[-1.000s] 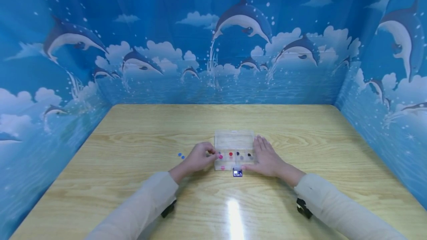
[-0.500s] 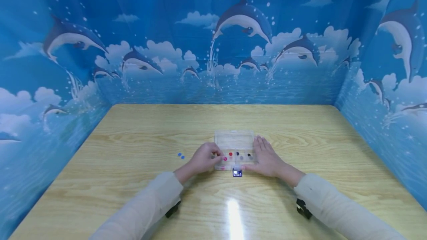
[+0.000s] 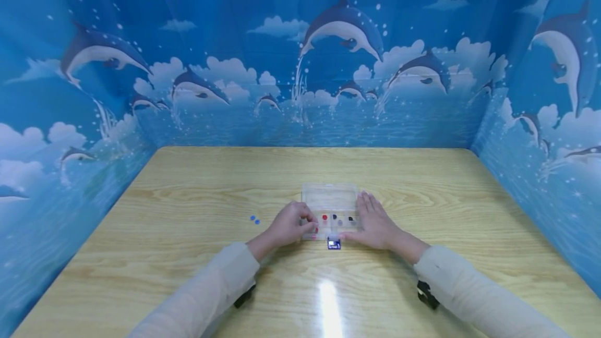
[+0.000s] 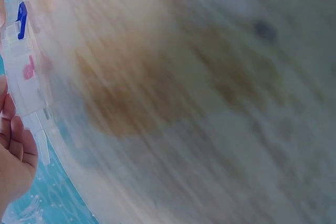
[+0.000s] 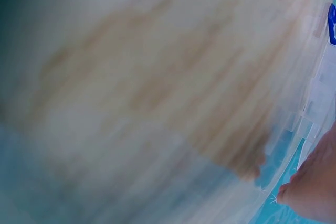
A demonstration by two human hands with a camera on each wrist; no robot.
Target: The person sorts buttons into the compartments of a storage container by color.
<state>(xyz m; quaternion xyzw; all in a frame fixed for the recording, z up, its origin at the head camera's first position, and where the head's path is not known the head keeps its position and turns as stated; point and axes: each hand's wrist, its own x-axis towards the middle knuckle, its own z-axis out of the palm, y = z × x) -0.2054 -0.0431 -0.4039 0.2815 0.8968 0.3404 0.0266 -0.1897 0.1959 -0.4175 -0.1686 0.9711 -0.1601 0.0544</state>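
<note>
A clear plastic compartment box (image 3: 330,197) lies on the table with its lid folded back. My left hand (image 3: 292,224) reaches over the box's left side, its thumb and fingers pinching a small pinkish-red piece (image 3: 316,230) above a front compartment. Another pink piece (image 4: 29,69) shows through the front wall in the left wrist view. In the back row sit a red piece (image 3: 324,217) and dark pieces, one a black piece (image 3: 350,218). My right hand (image 3: 377,226) rests along the box's right side, fingers straight, thumb at the front edge. The left palm hides the left compartments.
A blue tag or latch (image 3: 334,244) sits at the box's front edge. Two small blue discs (image 3: 255,219) lie on the wooden table (image 3: 225,181) left of the box. A blue dolphin-print curtain (image 3: 300,67) stands behind and at both sides.
My left hand has moved right over the box, carrying the pinkish-red piece from the back-left area toward a front compartment. The right hand stays in place.
</note>
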